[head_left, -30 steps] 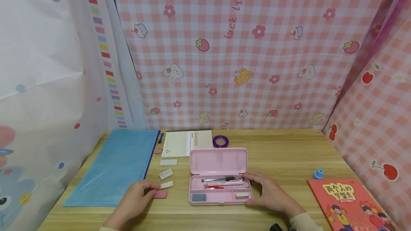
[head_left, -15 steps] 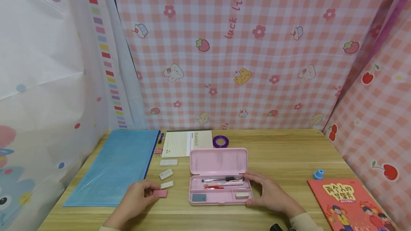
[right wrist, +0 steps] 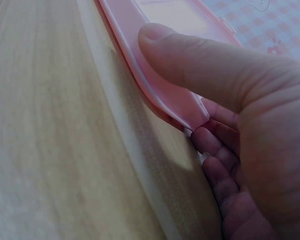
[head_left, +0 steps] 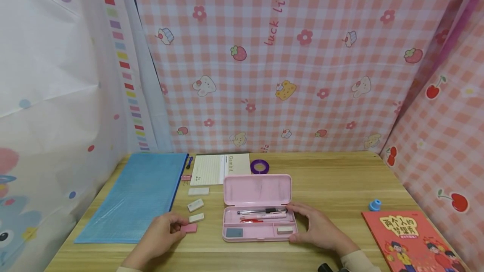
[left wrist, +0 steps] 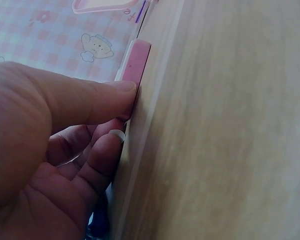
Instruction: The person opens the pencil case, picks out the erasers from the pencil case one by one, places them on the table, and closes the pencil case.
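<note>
My left hand (head_left: 160,232) pinches a small pink eraser (head_left: 190,228) on the table, thumb and fingers at its left end; in the left wrist view the thumb lies over the pink eraser (left wrist: 136,57). Just behind it lie white erasers (head_left: 196,218), several in a loose column. An opened pink pencil case (head_left: 258,190) stands to the right, its lid tipped back. Inside are pens (head_left: 262,211), a grey-blue eraser (head_left: 234,233) and a white eraser (head_left: 285,230). My right hand (head_left: 317,228) holds the case's right end, thumb at the front corner and fingers behind, as the right wrist view also shows.
A blue zip folder (head_left: 132,196) lies at left. Behind are a notepad (head_left: 211,169), a pink binder clip (head_left: 185,178) and purple tape (head_left: 259,166). A red book (head_left: 412,238) and a small blue object (head_left: 375,205) are at right. Curtains enclose the table.
</note>
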### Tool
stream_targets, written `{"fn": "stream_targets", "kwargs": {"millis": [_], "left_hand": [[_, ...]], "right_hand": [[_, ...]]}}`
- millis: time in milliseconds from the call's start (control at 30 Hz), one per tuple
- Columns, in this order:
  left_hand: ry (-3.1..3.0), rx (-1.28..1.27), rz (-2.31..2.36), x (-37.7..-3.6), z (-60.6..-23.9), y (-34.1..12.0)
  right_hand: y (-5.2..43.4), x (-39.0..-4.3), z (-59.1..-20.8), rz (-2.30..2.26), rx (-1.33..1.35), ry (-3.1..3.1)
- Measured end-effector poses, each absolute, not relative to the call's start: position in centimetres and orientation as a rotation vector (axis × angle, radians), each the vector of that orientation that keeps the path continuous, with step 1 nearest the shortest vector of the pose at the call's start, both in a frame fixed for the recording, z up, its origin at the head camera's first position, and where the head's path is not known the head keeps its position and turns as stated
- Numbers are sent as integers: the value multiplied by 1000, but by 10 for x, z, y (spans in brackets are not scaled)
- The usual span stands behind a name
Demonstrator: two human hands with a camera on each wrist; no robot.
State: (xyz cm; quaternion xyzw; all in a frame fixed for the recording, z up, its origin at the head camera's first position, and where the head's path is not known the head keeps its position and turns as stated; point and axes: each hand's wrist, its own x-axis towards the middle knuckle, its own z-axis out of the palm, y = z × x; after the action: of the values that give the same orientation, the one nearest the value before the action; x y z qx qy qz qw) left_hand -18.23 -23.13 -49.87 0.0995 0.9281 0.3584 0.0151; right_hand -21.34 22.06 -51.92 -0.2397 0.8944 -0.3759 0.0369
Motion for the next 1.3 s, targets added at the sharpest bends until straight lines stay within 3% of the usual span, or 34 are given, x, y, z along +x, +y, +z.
{"fn": "stream_targets", "kwargs": {"millis": [700,1300], "left_hand": [[2984,207,1156,-181,-487,-224],[2787,697,1216,-175,-466,-170]], "right_hand": [[221,-213,-518,-1150,-728,2753],[221,-213,-518,-1144,-735,2765]]}}
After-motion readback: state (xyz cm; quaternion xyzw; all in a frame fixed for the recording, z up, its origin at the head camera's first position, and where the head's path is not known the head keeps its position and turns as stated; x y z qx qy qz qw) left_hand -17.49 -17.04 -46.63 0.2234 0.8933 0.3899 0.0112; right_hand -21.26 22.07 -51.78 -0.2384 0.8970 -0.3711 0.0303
